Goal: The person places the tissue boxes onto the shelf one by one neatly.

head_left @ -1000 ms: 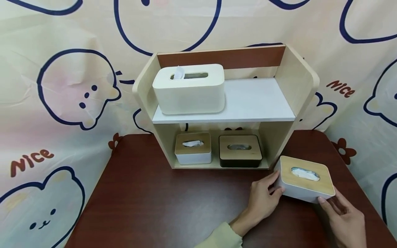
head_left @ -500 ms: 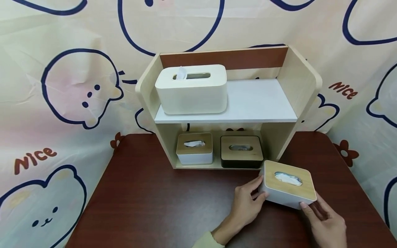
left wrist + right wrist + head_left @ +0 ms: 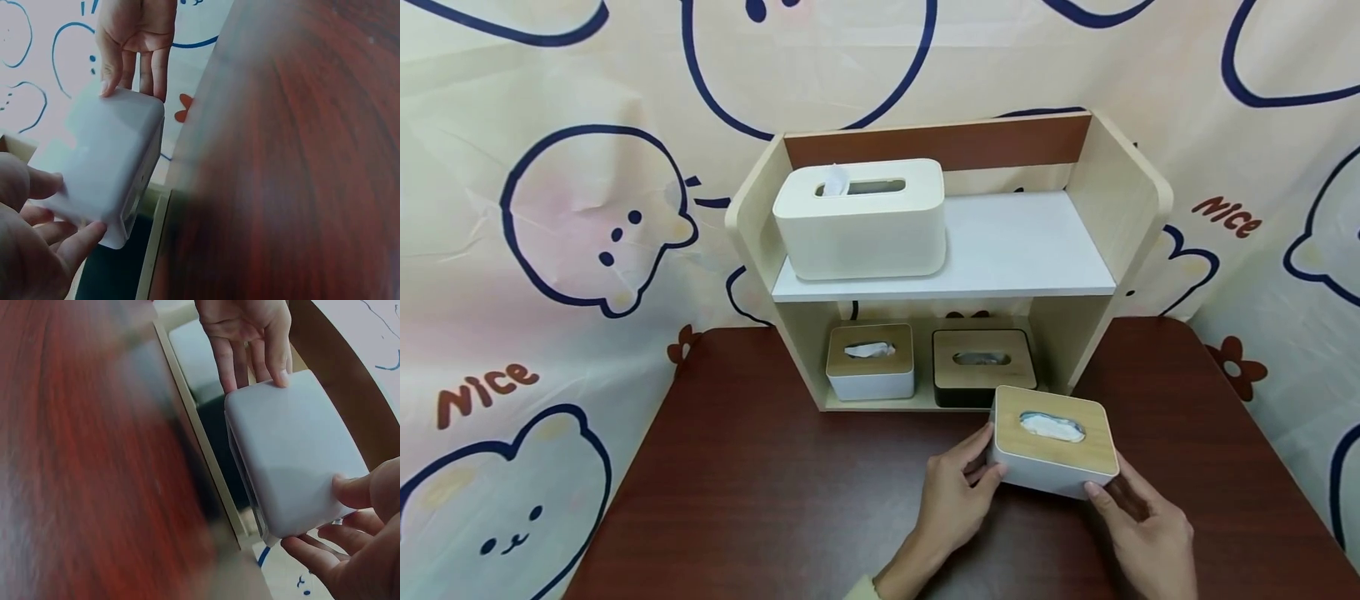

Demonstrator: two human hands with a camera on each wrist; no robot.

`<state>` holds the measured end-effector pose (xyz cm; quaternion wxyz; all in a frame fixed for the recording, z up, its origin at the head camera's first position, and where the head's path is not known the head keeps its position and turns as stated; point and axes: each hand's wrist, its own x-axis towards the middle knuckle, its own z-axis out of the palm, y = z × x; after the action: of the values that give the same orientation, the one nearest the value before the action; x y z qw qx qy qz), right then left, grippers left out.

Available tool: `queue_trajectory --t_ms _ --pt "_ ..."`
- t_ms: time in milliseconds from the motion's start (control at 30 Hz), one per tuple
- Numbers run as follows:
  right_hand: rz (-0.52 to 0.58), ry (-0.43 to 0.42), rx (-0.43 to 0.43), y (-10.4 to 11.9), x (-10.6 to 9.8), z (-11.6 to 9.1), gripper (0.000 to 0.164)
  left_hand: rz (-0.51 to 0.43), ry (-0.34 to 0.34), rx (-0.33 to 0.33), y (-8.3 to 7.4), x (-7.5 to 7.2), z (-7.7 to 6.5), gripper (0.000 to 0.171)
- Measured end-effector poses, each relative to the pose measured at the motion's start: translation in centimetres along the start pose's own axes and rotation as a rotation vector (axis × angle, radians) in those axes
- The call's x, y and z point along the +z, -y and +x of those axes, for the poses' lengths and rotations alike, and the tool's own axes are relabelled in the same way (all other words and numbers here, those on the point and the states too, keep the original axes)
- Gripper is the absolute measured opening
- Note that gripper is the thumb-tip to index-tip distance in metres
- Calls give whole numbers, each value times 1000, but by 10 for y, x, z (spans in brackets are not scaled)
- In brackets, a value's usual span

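Both hands hold a white tissue box point(image 3: 1052, 471) with a light wooden lid, raised above the table in front of the shelf's lower right. At its left end the left hand point(image 3: 951, 492) grips it between thumb and fingers. My right hand point(image 3: 1146, 533) grips the opposite end the same way. White tissue point(image 3: 1052, 426) shows in the lid's oval slot. Both wrist views show the white side of the box point(image 3: 106, 144) between the two hands. Behind it, a black tissue box point(image 3: 955, 397) with a wooden lid sits on the lower shelf, its front right corner partly hidden.
A two-tier shelf unit point(image 3: 1120, 192) stands at the back of the dark wooden table point(image 3: 737, 483). On its upper white board, at the left, is a large cream tissue box point(image 3: 861, 242). A smaller white tissue box point(image 3: 871, 384) with a wooden lid occupies the lower left.
Both hands have carried the wooden-lidded white tissue box leftward, from beside the shelf's right side to in front of the black box. The other boxes have stayed put.
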<state>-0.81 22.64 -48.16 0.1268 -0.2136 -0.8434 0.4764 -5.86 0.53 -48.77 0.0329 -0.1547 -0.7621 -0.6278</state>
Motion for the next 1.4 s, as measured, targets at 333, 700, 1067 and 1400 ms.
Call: queue_trajectory --t_ms 333,700,1067,1400 --pt "36 -10 -171 19 13 -3 59 -1 -50 -10 -6 -26 -2 55" --pt "36 2 -307 48 9 -2 62 -22 -108 10 -27 -48 0 57" --pt "85 54 -387 76 -8 2 64 4 -130 43 -58 -60 8 57" --pt "98 72 -421 104 -25 1 64 -49 -128 94 -85 -69 13 58"
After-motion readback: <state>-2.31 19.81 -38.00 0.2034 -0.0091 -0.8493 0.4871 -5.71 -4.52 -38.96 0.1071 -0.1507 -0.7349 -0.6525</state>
